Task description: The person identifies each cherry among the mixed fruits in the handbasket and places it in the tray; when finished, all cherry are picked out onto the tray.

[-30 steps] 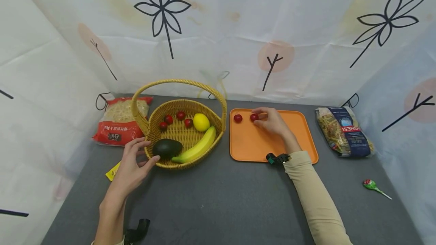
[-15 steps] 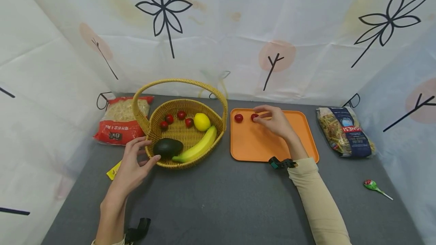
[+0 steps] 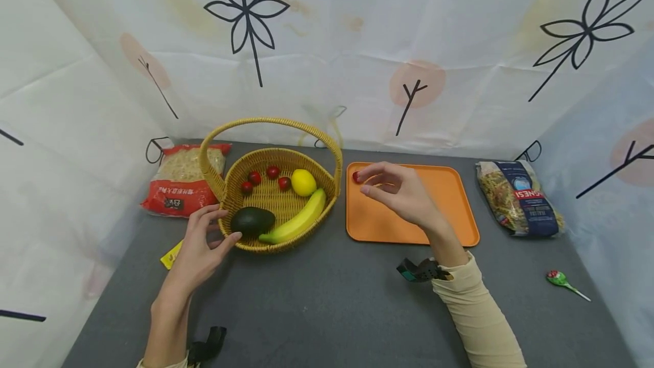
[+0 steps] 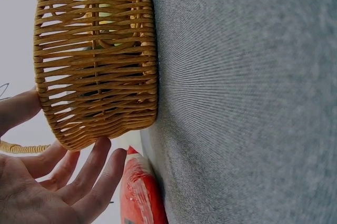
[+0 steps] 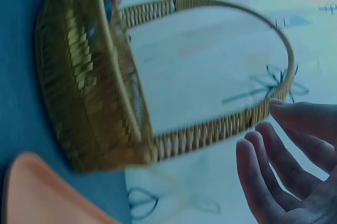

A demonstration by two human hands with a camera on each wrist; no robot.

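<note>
My left hand (image 3: pixel 201 249) touches the left front rim of a wicker basket (image 3: pixel 276 247), thumb and fingers spread along it. In the left wrist view its fingers (image 4: pixel 97 168) lie fairly straight against the basket wall. Inside the basket are an avocado (image 3: pixel 252 221), a banana (image 3: pixel 298 220), a lemon (image 3: pixel 304 183) and several cherries (image 3: pixel 273 172). My right hand (image 3: pixel 401 189) hovers over the orange tray (image 3: pixel 434 231), fingers loosely bent. Its fingertips overlap a cherry (image 3: pixel 355 177); the spot of the second cherry is hidden behind the hand. No object shows between the fingers in the right wrist view.
A red bag of pasta (image 3: pixel 181 186) lies behind the basket's left side. A second pasta bag (image 3: pixel 521 200) stands right of the tray, with a lollipop (image 3: pixel 559 279) in front of it. A yellow packet (image 3: pixel 171 255) lies partly behind the left arm. The basket handle (image 3: pixel 271 121) arches high.
My right hand has let go of the second cherry on the tray and moved left and nearer, now overlapping the first cherry. The left hand stays at the basket rim.
</note>
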